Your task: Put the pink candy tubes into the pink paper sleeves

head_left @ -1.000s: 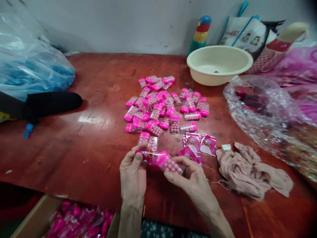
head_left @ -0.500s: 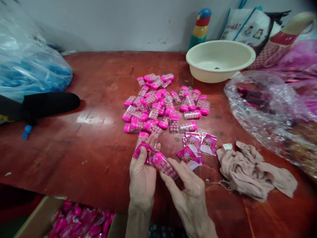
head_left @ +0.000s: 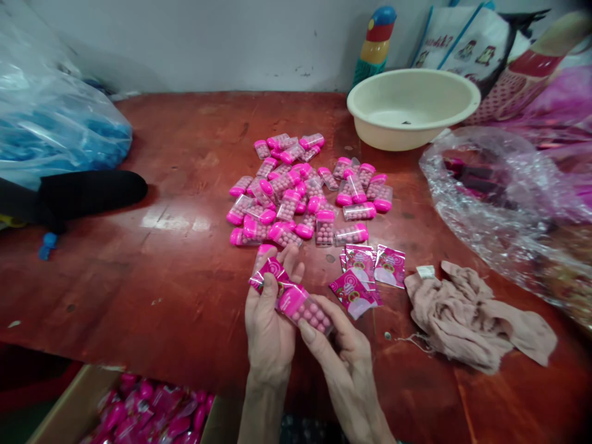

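My left hand (head_left: 268,320) grips a pink printed wrapper (head_left: 268,271) between thumb and fingers. My right hand (head_left: 340,348) pinches a clear candy case with a pink cap (head_left: 303,308), filled with pink balls, its capped end against the wrapper's mouth. Both hands sit close together near the table's front edge. Just beyond them lies a heap of the same pink-capped candy cases (head_left: 305,191). A few flat pink wrappers (head_left: 370,271) lie to the right of my hands.
A cream basin (head_left: 411,108) stands at the back right, with bags behind it. A clear plastic bag (head_left: 499,203) lies at the right, a blue-filled bag (head_left: 55,129) at the left. A beige cloth (head_left: 472,320) lies near the wrappers. A cardboard box (head_left: 78,407) of wrapped cases sits below the table edge.
Both hands have drawn closer together and turned more upright, with the capped case pushed up against the wrapper. The view has shifted slightly.
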A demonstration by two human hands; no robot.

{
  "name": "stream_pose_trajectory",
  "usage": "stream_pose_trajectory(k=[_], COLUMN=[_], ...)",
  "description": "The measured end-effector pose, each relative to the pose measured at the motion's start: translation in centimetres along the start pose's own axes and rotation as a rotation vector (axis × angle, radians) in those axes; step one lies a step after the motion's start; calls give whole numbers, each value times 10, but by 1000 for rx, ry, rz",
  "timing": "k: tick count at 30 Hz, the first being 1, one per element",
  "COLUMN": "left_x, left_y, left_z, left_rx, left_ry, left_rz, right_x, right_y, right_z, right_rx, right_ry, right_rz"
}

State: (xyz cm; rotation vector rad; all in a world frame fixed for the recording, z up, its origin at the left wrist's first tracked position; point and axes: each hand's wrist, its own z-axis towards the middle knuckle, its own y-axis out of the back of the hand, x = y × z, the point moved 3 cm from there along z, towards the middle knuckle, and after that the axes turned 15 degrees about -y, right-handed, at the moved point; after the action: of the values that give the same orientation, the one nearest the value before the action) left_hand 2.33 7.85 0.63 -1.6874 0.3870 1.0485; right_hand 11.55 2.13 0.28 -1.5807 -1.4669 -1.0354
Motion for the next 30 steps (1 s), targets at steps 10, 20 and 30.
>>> stream_pose_trajectory(k=[10, 20, 30], left_x=[8, 12, 7], left_y=[-10, -16, -16], left_z=[-23, -24, -26], left_rx=[4, 54, 126], left_ry=[342, 461, 449], left_rz=[-20, -45, 13], right_x=[-4, -14, -2], right_y=[1, 3, 5], right_z=[3, 8, 5], right_rx=[-268, -321, -273], right_ry=[296, 138, 100], right_rz=[-187, -29, 36])
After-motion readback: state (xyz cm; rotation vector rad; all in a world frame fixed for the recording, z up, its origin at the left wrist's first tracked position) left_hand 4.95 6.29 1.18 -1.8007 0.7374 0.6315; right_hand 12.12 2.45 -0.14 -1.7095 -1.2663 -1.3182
